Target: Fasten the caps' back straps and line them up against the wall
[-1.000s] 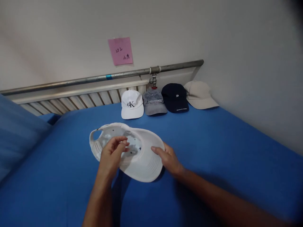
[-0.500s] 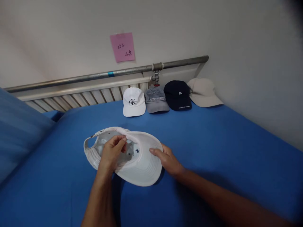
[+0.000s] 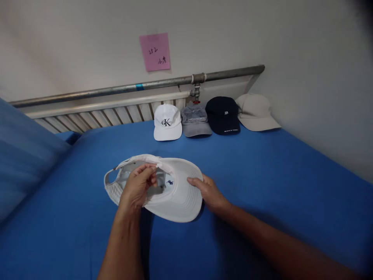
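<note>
A white baseball cap (image 3: 182,194) is held over the blue bed cover, inside up, its brim to the right and back strap to the left. A small dark emblem shows inside the crown. My right hand (image 3: 210,190) grips the brim's right edge, thumb on the facing side and fingers hidden behind. Inside the crown, my left hand (image 3: 141,182) is closed in a pinch, fingertips at the sweatband near where it meets the brim. Part of the crown's inside is hidden by that hand.
Along the wall stand a white cap (image 3: 167,123), a grey cap (image 3: 196,120), a black cap (image 3: 223,116) and a beige cap (image 3: 258,112). Behind them run a radiator (image 3: 116,112) and a metal pipe (image 3: 101,92). A blue curtain (image 3: 26,155) hangs at left.
My view has shifted slightly, so the wall and the row of caps sit a little further right and higher. Both hands keep their places on the cap; the left fingers have shifted slightly.
</note>
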The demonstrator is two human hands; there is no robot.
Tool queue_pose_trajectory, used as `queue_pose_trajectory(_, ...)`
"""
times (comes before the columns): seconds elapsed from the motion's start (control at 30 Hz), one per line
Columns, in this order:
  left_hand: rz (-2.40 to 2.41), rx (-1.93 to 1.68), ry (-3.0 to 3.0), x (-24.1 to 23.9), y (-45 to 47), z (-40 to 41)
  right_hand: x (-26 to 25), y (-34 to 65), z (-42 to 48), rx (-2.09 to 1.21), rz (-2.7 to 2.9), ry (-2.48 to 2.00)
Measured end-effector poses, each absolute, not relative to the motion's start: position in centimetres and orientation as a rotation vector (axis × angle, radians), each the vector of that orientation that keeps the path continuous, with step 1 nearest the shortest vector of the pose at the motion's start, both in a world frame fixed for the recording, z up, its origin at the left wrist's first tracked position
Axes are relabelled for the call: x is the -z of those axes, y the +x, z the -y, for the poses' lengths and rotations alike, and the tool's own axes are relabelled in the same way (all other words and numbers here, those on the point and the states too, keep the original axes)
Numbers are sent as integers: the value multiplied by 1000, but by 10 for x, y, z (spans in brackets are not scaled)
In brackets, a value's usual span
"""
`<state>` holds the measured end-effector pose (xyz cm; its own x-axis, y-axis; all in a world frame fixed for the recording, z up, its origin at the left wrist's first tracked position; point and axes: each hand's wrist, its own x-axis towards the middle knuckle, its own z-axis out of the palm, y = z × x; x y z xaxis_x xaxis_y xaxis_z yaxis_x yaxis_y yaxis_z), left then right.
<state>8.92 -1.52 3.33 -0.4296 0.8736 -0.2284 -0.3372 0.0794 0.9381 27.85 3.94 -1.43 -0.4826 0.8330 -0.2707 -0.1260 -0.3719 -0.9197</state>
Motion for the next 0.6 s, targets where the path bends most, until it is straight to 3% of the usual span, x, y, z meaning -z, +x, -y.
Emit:
queue_pose_trajectory(0.17,-1309,-1511,503,-28,90,12,5,283,-43,-1698,1481,-1059)
queue_pose_trajectory(0.27,-1267,-1529,505,-26,95,9,-7,291,-46,-1096,1751,-1046)
queue_pose_trajectory(0.33,-1246,-1490,538,-25,99,8,-16,294,-44,-614,1857,-864)
queue_pose_trajectory(0.4,-1258,-1446,583,-26,103,8,-21,290,-37,-344,1980,-587)
queue_pose_trajectory(0.47,-1284,-1435,618,-27,106,8,-19,279,-31,-279,2145,-385)
queue_pose_trajectory(0.6,-1318,-1460,681,-28,111,10,-4,257,-31,-137,2212,-491)
